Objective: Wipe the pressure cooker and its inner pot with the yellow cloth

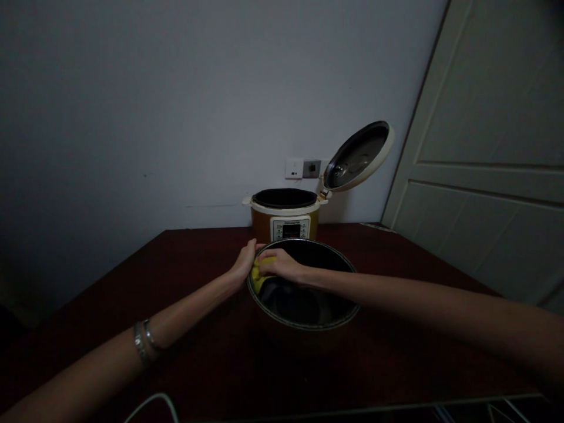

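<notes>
A dark inner pot (pixel 304 308) with a pale metal rim stands on the table in front of me. My left hand (pixel 244 258) holds its outer left side, palm against the wall and fingers reaching round the far rim. Inside the pot, my right hand (pixel 282 265) grips a yellow cloth (pixel 259 281) and presses it against the left inner wall. The fingertips are partly lost in the cloth. Just behind the pot is an electric cooker (pixel 261 222) with a control panel, its round lid (pixel 362 155) tilted up to the right.
The dark red table (pixel 198 252) backs onto a pale wall (pixel 154 106) with sockets (pixel 294 168). A panelled door (pixel 476 176) stands at the right. A white cord (pixel 154 398) loops at the near edge. Bracelets (pixel 144 341) circle my left wrist. The light is dim.
</notes>
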Demonstrator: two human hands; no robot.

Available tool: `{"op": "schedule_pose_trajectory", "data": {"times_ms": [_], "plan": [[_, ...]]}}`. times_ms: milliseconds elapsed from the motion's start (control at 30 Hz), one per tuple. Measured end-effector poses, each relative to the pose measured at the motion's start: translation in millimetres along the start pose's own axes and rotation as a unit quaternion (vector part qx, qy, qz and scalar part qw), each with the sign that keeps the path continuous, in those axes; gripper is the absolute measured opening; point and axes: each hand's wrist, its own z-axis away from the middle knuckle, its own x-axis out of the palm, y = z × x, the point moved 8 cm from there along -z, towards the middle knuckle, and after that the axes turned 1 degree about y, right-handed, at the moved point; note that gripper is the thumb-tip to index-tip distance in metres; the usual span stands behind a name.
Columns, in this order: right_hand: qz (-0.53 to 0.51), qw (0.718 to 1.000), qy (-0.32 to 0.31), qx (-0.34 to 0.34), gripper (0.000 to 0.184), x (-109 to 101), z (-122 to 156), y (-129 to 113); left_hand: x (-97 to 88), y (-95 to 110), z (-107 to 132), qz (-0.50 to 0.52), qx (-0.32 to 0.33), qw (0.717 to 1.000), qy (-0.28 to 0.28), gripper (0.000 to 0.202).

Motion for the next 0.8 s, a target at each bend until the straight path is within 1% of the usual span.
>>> {"op": "schedule_pose_trajectory", "data": {"times_ms": [33, 67, 100, 133, 167, 200, 233, 267, 300, 333, 367, 400, 433, 467, 500, 567, 600, 667, 700, 733, 767, 800], "plan": [[0.017, 0.996, -0.084, 0.0, 0.015, 13, 9, -4, -1.1, 0, 0, 0.001, -0.003, 1.0, 0.009, 0.042], [0.044, 0.984, -0.172, 0.004, 0.014, 24, 20, -8, -1.5, -1, 0, 0.006, -0.012, 1.0, 0.015, 0.034], [0.077, 0.965, -0.252, 0.014, 0.013, 33, 34, -9, -0.7, -2, 1, 0.012, -0.023, 1.0, 0.014, 0.026], [0.115, 0.941, -0.317, 0.033, 0.013, 37, 49, -8, 1.6, -1, 3, 0.015, -0.028, 1.0, 0.003, 0.02], [0.161, 0.912, -0.371, 0.059, 0.013, 37, 64, -4, 4.3, 0, 5, 0.017, -0.03, 0.999, -0.011, 0.018], [0.216, 0.88, -0.412, 0.091, 0.013, 33, 78, 3, 6.5, 1, 7, 0.022, -0.031, 0.999, -0.023, 0.018], [0.28, 0.845, -0.438, 0.126, 0.012, 25, 90, 12, 7.7, 2, 8, 0.028, -0.033, 0.999, -0.028, 0.019], [0.354, 0.806, -0.448, 0.157, 0.012, 13, 98, 21, 8.2, 2, 10, 0.034, -0.036, 0.998, -0.031, 0.019], [0.436, 0.765, -0.439, 0.176, 0.011, -1, 101, 29, 8.5, 2, 11, 0.039, -0.037, 0.998, -0.032, 0.019], [0.522, 0.722, -0.415, 0.183, 0.01, -17, 100, 35, 8.7, 2, 11, 0.044, -0.038, 0.998, -0.033, 0.019], [0.602, 0.683, -0.377, 0.171, 0.013, -31, 94, 37, 8.9, 2, 11, 0.048, -0.039, 0.997, -0.035, 0.019], [0.668, 0.65, -0.332, 0.143, 0.018, -42, 86, 36, 9.2, 1, 10, 0.05, -0.043, 0.997, -0.037, 0.02], [0.716, 0.626, -0.289, 0.107, 0.024, -49, 76, 34, 9.7, 0, 9, 0.05, -0.046, 0.997, -0.039, 0.021], [0.75, 0.609, -0.253, 0.061, 0.026, -52, 66, 30, 9.9, -1, 8, 0.048, -0.049, 0.997, -0.04, 0.022], [0.771, 0.596, -0.224, 0.008, 0.025, -51, 56, 26, 9.3, -1, 7, 0.045, -0.05, 0.997, -0.036, 0.022], [0.796, 0.564, -0.189, -0.115, 0.02, -40, 38, 17, 7.9, -1, 5, 0.036, -0.044, 0.998, -0.028, 0.021], [0.803, 0.537, -0.179, -0.185, 0.02, -31, 32, 13, 7.6, -1, 4, 0.034, -0.038, 0.998, -0.027, 0.021], [0.802, 0.471, -0.172, -0.325, 0.018, -10, 27, 5, 8.0, 1, 3, 0.031, -0.025, 0.999, -0.032, 0.02], [0.795, 0.447, -0.173, -0.372, 0.017, -3, 27, 3, 8.6, 1, 3, 0.031, -0.02, 0.999, -0.037, 0.02], [0.793, 0.429, -0.173, -0.397, 0.017, 2, 26, 2, 9.0, 2, 3, 0.031, -0.017, 0.999, -0.04, 0.021], [0.798, 0.419, -0.169, -0.399, 0.017, 3, 25, 0, 8.9, 2, 3, 0.03, -0.016, 0.999, -0.04, 0.021], [0.811, 0.418, -0.161, -0.377, 0.017, 0, 24, 0, 8.7, 2, 3, 0.028, -0.016, 0.999, -0.038, 0.021]]}}
